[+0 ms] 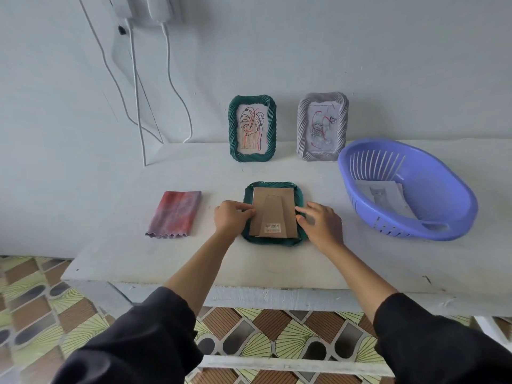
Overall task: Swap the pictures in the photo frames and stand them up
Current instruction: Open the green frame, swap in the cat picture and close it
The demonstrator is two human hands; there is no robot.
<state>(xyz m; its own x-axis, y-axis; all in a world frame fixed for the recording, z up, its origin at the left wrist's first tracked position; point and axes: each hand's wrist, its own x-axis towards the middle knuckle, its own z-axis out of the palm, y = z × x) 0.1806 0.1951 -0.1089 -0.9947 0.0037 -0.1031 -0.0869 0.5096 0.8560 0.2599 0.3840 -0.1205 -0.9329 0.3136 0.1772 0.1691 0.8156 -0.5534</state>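
Note:
A green frame (273,187) lies face down in the middle of the white table, its brown cardboard back (274,214) with a folded stand and barcode sticker facing up. My left hand (231,217) pinches the left edge of the cardboard back with curled fingers. My right hand (318,221) rests on the frame's right edge, its fingers touching there. A second green frame (252,128) with a leaf drawing stands upright against the wall. A grey frame (321,126) with a rose drawing stands beside it on the right.
A purple plastic basket (443,217) at the right holds loose paper pictures (383,196). A folded red and purple cloth (174,214) lies to the left. White cables (135,87) hang down the wall at the back left. The table's front edge (249,284) is near me.

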